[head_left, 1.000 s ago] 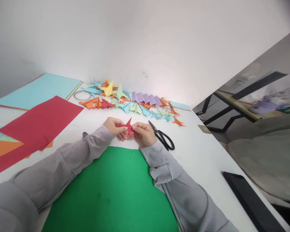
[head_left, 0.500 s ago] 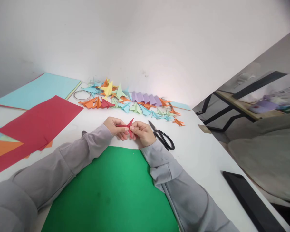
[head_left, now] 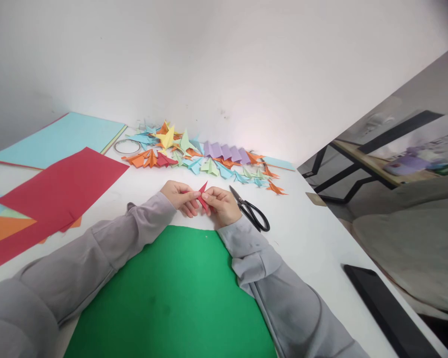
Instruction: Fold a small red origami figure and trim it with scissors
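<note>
A small folded piece of red paper [head_left: 203, 188] with pointed tips is pinched between both hands above the white table. My left hand [head_left: 181, 197] grips its left side, thumb and fingers closed, partly covering it. From the right, my right hand [head_left: 223, 204] pinches the paper near its middle. One tip sticks up between the hands, and part of the paper shows below the fingers. Black-handled scissors [head_left: 251, 209] lie just right of my right hand. Beneath my forearms spreads a green sheet [head_left: 171, 293].
Colourful folded paper pieces [head_left: 209, 166] line the wall, beside a wire ring [head_left: 127, 146]. At left lie a red sheet [head_left: 65, 186], a light blue sheet [head_left: 63, 139] and orange paper [head_left: 7, 228]. A black flat device [head_left: 388, 308] rests near the table's right edge.
My left fingers have shifted slightly along the red paper, and its upright tip has turned a little. Both hands keep their hold and place.
</note>
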`<state>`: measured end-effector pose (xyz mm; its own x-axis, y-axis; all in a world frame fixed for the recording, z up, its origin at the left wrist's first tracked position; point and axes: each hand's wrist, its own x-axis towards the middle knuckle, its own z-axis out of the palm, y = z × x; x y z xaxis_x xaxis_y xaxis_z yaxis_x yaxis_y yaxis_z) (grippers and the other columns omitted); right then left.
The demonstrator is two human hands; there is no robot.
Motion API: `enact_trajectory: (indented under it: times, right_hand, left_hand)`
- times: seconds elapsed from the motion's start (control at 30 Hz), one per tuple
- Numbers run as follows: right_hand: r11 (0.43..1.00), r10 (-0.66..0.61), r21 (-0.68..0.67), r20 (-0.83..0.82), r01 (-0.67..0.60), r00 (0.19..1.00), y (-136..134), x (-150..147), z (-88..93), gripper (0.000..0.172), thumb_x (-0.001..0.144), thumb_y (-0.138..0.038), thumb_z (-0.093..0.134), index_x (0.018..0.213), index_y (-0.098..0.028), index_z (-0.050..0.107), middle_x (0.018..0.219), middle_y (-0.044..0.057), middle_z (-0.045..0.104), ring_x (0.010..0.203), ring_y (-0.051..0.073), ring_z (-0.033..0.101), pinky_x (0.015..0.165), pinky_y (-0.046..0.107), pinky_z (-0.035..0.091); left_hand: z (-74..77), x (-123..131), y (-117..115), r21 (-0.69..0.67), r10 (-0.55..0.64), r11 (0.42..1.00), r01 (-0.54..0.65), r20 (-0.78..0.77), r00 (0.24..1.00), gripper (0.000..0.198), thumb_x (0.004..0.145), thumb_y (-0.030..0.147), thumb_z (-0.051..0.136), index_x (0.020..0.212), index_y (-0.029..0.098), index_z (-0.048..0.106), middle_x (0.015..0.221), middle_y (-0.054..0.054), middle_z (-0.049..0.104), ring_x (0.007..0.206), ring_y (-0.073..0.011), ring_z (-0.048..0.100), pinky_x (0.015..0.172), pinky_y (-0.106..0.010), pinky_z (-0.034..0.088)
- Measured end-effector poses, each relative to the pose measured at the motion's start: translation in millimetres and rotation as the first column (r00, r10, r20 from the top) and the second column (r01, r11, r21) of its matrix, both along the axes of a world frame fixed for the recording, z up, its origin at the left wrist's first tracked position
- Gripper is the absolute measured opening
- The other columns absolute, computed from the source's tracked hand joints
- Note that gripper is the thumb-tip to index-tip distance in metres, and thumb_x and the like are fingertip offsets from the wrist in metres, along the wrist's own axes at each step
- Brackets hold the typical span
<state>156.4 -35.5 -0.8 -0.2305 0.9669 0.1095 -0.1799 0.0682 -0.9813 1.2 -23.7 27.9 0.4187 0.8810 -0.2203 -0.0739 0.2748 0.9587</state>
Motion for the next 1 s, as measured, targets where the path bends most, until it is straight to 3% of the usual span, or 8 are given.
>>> enact_trajectory:
  times: [0.27, 0.6, 0.7, 0.83, 0.9, 1.0]
  right_hand:
    - [0.997, -0.038, -0.065, 0.013, 0.039, 0.999, -1.1, 0.6, 5.9, 0.032, 0.061, -0.043, 0.073, 0.056, -0.016, 0.056, 0.039, -0.003, 0.057, 0.029, 0.005, 0.040, 0.031, 0.019, 0.024]
    - [0.986, -0.145, -0.085, -0.045, 0.141, 0.988, -1.8, -1.0, 6.6, 0.030, 0.057, -0.039, 0.076, 0.054, -0.016, 0.057, 0.038, -0.003, 0.057, 0.028, 0.005, 0.039, 0.030, 0.018, 0.028]
    - [0.982, -0.163, -0.100, -0.048, 0.158, 0.985, -1.6, -0.8, 7.1, 0.030, 0.056, -0.039, 0.076, 0.053, -0.017, 0.057, 0.038, -0.003, 0.056, 0.029, 0.006, 0.040, 0.030, 0.019, 0.028]
    - [0.979, -0.176, -0.117, -0.051, 0.170, 0.983, -1.4, -0.7, 8.2, 0.031, 0.054, -0.041, 0.076, 0.051, -0.017, 0.057, 0.037, -0.003, 0.055, 0.029, 0.006, 0.041, 0.029, 0.018, 0.027]
    - [0.978, -0.176, -0.124, -0.049, 0.169, 0.983, -1.1, -0.4, 8.6, 0.031, 0.054, -0.041, 0.076, 0.051, -0.017, 0.057, 0.036, -0.002, 0.055, 0.029, 0.006, 0.041, 0.028, 0.018, 0.026]
    - [0.976, -0.177, -0.135, -0.037, 0.171, 0.984, -0.8, 0.0, 9.3, 0.031, 0.056, -0.040, 0.075, 0.049, -0.017, 0.055, 0.036, -0.002, 0.055, 0.028, 0.006, 0.040, 0.027, 0.018, 0.025]
  left_hand:
    - [1.6, -0.1, 2.9, -0.117, -0.048, 0.992, 0.056, 0.069, 0.996, 0.037, 0.080, 0.033, 0.058, 0.054, 0.007, 0.057, 0.050, -0.010, 0.063, 0.042, -0.0183, 0.062, 0.040, -0.027, 0.050]
    - [8.2, 2.0, 4.3, -0.228, 0.062, 0.972, -0.050, 0.045, 0.997, 0.060, 0.087, 0.052, 0.031, 0.058, 0.007, 0.058, 0.048, -0.011, 0.062, 0.039, -0.0193, 0.060, 0.037, -0.027, 0.047]
    - [7.7, 0.2, 4.9, -0.210, 0.100, 0.974, -0.081, 0.078, 0.992, 0.054, 0.084, 0.051, 0.042, 0.056, 0.008, 0.056, 0.049, -0.011, 0.062, 0.039, -0.0186, 0.060, 0.037, -0.027, 0.048]
    - [3.8, -1.8, 4.4, -0.085, 0.139, 0.988, -0.129, 0.128, 0.982, 0.024, 0.069, 0.026, 0.070, 0.060, 0.008, 0.057, 0.050, -0.006, 0.063, 0.040, -0.0157, 0.060, 0.037, -0.025, 0.049]
    - [2.5, -2.6, 4.2, -0.034, 0.154, 0.988, -0.151, 0.120, 0.981, 0.019, 0.065, 0.020, 0.072, 0.061, 0.008, 0.057, 0.049, -0.004, 0.062, 0.038, -0.0146, 0.059, 0.036, -0.023, 0.049]
    - [2.2, -3.8, 4.8, -0.031, 0.134, 0.991, -0.132, 0.093, 0.987, 0.021, 0.071, 0.021, 0.067, 0.058, 0.008, 0.055, 0.046, -0.004, 0.061, 0.036, -0.0147, 0.057, 0.034, -0.024, 0.048]
